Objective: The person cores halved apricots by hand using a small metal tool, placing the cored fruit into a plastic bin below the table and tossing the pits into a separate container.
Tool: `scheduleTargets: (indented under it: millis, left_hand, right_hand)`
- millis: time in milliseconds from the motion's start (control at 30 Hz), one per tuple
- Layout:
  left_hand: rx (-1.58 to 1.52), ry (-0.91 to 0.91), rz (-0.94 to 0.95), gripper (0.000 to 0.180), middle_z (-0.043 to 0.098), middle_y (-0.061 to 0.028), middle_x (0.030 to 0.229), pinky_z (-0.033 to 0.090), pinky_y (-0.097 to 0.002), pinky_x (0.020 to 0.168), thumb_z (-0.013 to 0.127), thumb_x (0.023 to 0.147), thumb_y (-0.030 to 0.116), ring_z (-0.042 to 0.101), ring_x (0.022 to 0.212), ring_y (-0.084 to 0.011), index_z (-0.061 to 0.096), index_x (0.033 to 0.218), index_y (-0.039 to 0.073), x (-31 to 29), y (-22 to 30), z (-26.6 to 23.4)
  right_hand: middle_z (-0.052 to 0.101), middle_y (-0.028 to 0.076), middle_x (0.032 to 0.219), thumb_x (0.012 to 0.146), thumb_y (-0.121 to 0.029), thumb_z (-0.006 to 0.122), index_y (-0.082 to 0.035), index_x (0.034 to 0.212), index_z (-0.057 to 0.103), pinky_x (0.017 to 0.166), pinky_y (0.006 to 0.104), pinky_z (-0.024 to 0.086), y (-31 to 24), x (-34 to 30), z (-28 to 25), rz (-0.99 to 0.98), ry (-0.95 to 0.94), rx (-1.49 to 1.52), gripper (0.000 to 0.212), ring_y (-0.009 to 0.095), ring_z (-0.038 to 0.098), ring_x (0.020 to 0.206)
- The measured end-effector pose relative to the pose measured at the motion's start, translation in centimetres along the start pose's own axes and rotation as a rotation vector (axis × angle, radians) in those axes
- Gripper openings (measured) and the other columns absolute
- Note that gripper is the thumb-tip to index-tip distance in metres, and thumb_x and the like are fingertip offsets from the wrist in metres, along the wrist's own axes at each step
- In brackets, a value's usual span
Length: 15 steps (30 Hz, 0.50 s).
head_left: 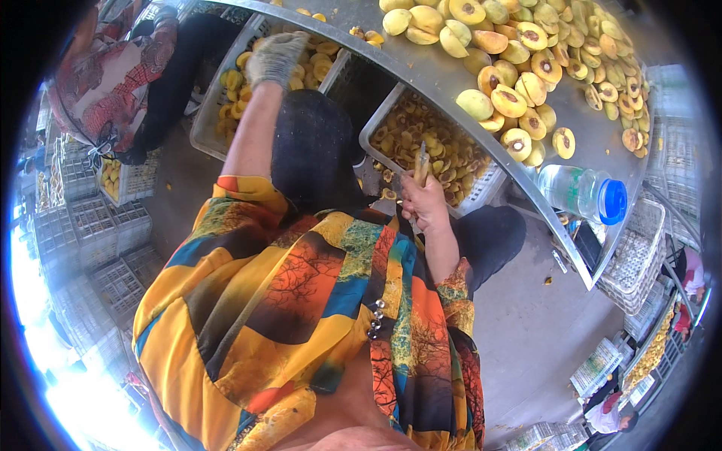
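My left hand [277,59], in a whitish knitted glove, is over a pale plastic crate [201,134] holding yellow fruit halves [310,74] that look like peaches. Its back faces up, and most of its fingers are hidden. My bare right hand [426,201] is closed around a small hand tool [422,164] with a yellowish handle and a narrow metal tip. The tool points up over a second crate [366,137] full of brownish-yellow fruit scraps [447,143]. On the metal table [421,71] lie many peach halves [530,89], several with the stone showing.
A clear bottle with a blue lid [613,201] lies near the table's right end. Below it stands a white basket [635,263]. Stacked crates [83,240] fill the left side. A person in a red patterned top [101,98] is at upper left; other people appear at lower right.
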<state>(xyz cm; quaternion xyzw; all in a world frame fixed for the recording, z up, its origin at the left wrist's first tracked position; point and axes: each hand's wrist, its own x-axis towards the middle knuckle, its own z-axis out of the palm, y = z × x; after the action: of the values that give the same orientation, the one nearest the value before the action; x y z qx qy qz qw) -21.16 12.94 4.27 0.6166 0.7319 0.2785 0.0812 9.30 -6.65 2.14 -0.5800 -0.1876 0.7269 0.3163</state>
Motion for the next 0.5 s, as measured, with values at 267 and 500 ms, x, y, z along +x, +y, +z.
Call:
scheduleTargets:
  millis: [267, 500]
  left_hand:
    - [0.161, -0.152, 0.468, 0.041, 0.057, -0.0113, 0.109, 0.045, -0.0374, 0.08, 0.055, 0.078, 0.031, 0.058, 0.093, -0.0282, 0.051, 0.117, 0.017, 5.3, 10.0, 7.9]
    - [-0.507, -0.48, 0.245, 0.039, 0.061, -0.0116, 0.101, 0.049, -0.0381, 0.063, 0.053, 0.08, 0.034, 0.062, 0.08, -0.0284, 0.052, 0.113, 0.013, 6.1, 12.8, 9.6]
  right_hand:
    - [0.047, 0.004, 0.049, 0.08, -0.016, 0.059, 0.0, 0.084, 0.048, 0.032, 0.0266, 0.034, -0.9, -0.3, 2.4, -0.181, 0.06, -0.281, 0.02, 0.012, 0.044, 0.034]
    - [0.047, 0.003, 0.053, 0.081, -0.016, 0.055, -0.001, 0.088, 0.048, 0.032, 0.0253, 0.035, -0.6, -1.7, 1.2, -0.234, 0.125, -0.331, 0.018, 0.011, 0.043, 0.034]
